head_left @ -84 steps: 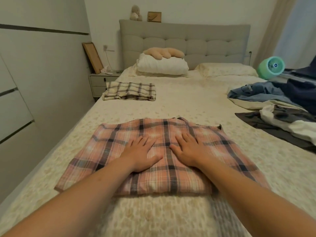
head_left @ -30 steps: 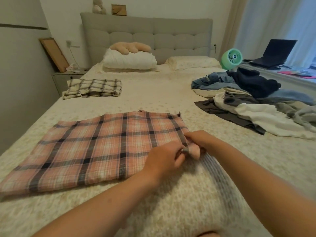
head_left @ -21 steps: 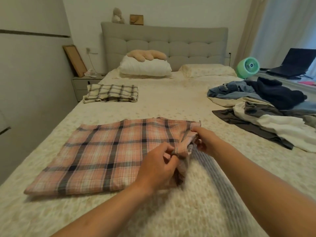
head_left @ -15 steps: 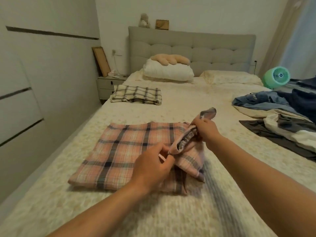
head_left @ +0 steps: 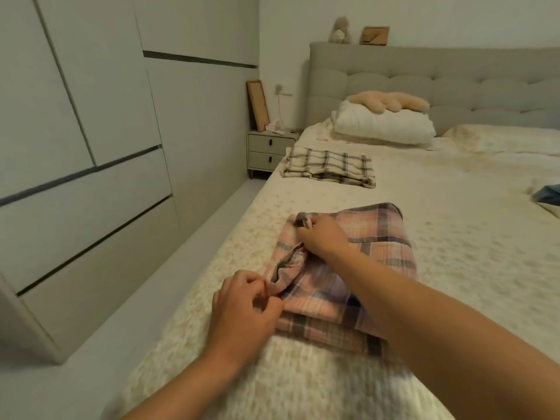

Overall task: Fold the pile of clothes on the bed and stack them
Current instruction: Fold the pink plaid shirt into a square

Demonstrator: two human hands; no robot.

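A pink plaid garment (head_left: 378, 247) lies folded over itself on the bed (head_left: 454, 207), near the left edge. My right hand (head_left: 322, 237) pinches the folded layer's far left corner and holds it down on the cloth. My left hand (head_left: 245, 310) pinches the same layer's near left corner. A folded cream plaid garment (head_left: 328, 166) lies farther up the bed. Only a scrap of the unfolded clothes pile (head_left: 548, 195) shows at the right edge of the view.
White pillows (head_left: 381, 125) with a tan plush toy lie against the grey headboard (head_left: 439, 77). A nightstand (head_left: 269, 151) stands left of the bed. Wardrobe doors (head_left: 91, 147) line the left wall, with a narrow strip of floor beside the bed.
Both hands took the pink garment's right edge, lifted it and carried it leftwards across the cloth, folding it in half. My view swung left, so the clothes pile has almost left the frame.
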